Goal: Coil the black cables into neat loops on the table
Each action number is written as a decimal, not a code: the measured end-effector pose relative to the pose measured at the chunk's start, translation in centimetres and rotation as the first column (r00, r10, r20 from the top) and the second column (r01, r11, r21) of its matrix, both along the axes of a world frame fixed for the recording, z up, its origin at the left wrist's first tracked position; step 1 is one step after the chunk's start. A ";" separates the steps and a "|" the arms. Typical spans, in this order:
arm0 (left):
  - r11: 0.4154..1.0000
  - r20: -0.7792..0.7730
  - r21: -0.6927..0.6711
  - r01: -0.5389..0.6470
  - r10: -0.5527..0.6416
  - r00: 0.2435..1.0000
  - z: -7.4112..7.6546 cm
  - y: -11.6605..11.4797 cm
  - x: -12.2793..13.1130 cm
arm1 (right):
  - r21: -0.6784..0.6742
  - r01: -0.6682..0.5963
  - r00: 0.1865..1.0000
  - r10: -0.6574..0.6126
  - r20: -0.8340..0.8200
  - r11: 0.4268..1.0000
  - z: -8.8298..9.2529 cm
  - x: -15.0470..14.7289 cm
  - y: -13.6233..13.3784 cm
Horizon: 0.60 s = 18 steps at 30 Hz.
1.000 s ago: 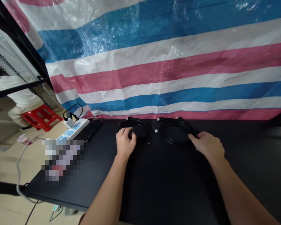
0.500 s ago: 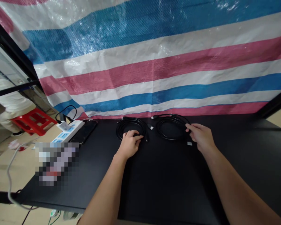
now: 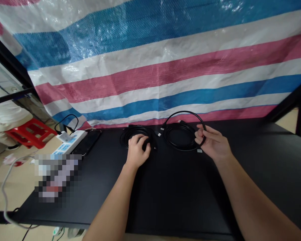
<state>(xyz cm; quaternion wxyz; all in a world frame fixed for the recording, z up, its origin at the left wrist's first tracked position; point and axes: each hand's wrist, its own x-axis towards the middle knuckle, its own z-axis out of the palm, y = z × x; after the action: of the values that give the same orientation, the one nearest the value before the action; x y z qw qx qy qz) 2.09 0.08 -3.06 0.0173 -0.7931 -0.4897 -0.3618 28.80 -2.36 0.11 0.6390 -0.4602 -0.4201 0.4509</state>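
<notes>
**Sheet of glossy woven plastic striped in blue, white and pinkish red [image 3: 145, 67], hung behind a flat black desk [image 3: 170, 190]**

The sheet fills the background; the desk extends beneath it. Beyond the desk's left end, a person in a white top [image 3: 8, 110] sits on a red plastic stool [image 3: 32, 132]. Near the desk's back edge lie two coils of glossy black cable, side by side. The right coil [image 3: 171, 143] rests mostly on the surface, with one strand raised in an arc above the rest. The right hand [image 3: 214, 142] holds this strand at the coil's right side, fingers curled and thumb closed upon it. The left hand [image 3: 138, 150] lies palm down over the left coil [image 3: 126, 134], fingers bent and slightly parted, thumb set apart; whether it grips any strand cannot be told. At far left, a white power strip with blue socket faces [image 3: 70, 143] lies just beside a black, flat phone [image 3: 87, 143]. Smallest are the pale plugs: one [image 3: 159, 134] between the coils, another [image 3: 199, 151] just beside the right hand.
</notes>
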 end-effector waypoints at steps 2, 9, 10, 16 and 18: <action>0.999 0.017 0.034 -0.004 0.003 1.000 0.1 -0.3 0.4 | -0.001 -0.025 0.998 0.025 0.064 1.000 0.2 -0.1 -0.3; 0.998 0.101 0.022 0.065 -0.067 0.993 0.0 -1.1 2.2 | -0.123 -0.082 0.985 0.099 0.140 0.989 0.9 -1.0 -1.1; 0.998 0.137 0.021 0.065 -0.067 0.988 -0.1 -1.1 2.3 | -0.119 -0.107 0.984 0.123 0.130 0.987 1.0 -1.1 -1.1; 0.995 0.379 -0.068 -0.069 0.090 0.921 1.0 -1.3 1.8 | -0.098 0.150 0.972 -0.129 0.197 0.984 0.5 0.0 -0.3; 0.982 0.449 -0.140 -0.126 0.176 0.876 1.6 -1.2 1.3 | -0.083 0.371 0.866 -0.313 0.389 0.925 -0.1 0.7 0.3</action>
<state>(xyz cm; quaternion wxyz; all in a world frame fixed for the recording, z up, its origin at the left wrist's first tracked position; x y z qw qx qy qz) 3.36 -1.16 -1.49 -0.1129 -0.6441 -0.5588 -0.5101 29.54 -2.03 -0.01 0.5807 -0.6522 -0.4076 0.2670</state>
